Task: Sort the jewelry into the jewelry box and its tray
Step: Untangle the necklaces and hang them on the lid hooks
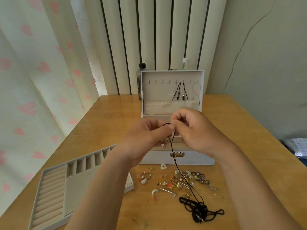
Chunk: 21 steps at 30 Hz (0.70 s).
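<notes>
Fingers of the left hand and of the right hand: curled, both pinching the top loop of a thin black cord necklace, tips touching, above the open white rectangular jewelry box; cord: hangs doubled past the box's gold front latch, lower end in a dark knotted bundle on the wooden table in front of the box; loose pile of gold, silver and pearl jewelry: on the table just in front of the box, crossed by the cord; white tray with padded ring rolls and slotted cells: flat on the table, left of and in front of the box, partly hidden by the left forearm; box lid: upright, black beaded cords hung from its hooks, lower ends in its fabric pocket; dark plastic bottle and clear white-capped bottle: behind the box.
</notes>
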### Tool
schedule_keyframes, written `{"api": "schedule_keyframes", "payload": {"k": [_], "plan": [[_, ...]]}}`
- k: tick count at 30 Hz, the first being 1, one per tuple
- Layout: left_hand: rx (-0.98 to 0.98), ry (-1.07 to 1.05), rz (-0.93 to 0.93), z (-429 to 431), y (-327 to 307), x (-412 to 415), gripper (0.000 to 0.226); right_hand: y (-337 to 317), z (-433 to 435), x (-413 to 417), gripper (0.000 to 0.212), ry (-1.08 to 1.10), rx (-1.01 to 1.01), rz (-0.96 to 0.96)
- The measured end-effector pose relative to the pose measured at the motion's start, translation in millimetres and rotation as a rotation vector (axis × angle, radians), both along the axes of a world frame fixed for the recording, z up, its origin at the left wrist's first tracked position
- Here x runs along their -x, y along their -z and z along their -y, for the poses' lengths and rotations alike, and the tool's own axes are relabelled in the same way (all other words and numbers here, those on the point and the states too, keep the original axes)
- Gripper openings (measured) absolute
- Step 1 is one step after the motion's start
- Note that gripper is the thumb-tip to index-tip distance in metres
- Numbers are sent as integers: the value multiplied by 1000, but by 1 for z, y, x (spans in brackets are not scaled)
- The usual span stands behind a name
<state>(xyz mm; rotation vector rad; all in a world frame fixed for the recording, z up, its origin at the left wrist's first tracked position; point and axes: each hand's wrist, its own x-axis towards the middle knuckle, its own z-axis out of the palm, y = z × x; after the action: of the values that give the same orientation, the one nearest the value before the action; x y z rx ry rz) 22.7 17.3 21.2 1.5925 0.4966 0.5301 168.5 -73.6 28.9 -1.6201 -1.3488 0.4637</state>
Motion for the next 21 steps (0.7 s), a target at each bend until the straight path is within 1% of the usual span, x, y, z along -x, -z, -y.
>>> {"api": "schedule_keyframes", "payload": {"k": [2,4,6,9,11,13,15,16,19,21], "plan": [[-109,-38,-38,-1,1,0,12,0,0,0,20,12,-38,15],[-155,-75,-57,-2,2,-1,16,-2,0,1,19,16,-60,45],[-171,-104,-51,-3,3,-1,20,-2,0,1,17,11,-68,26],[-127,-125,-7,-3,4,-3,22,-4,1,1,20,-15,-51,-40],[-93,-144,30,-2,4,-4,32,-6,3,2,21,-38,-31,-78],[-84,-157,38,-2,6,-5,29,-8,5,2,22,-48,-14,-107],[-82,-159,33,-2,8,-6,21,-9,6,1,22,-40,3,-119],[-71,-157,27,-2,8,-7,21,-9,6,1,21,-35,13,-122],[-38,-111,-3,-1,8,-7,26,-10,7,0,20,-11,35,-114],[-28,-68,-21,0,8,-7,31,-10,7,0,24,23,29,-87]]}}
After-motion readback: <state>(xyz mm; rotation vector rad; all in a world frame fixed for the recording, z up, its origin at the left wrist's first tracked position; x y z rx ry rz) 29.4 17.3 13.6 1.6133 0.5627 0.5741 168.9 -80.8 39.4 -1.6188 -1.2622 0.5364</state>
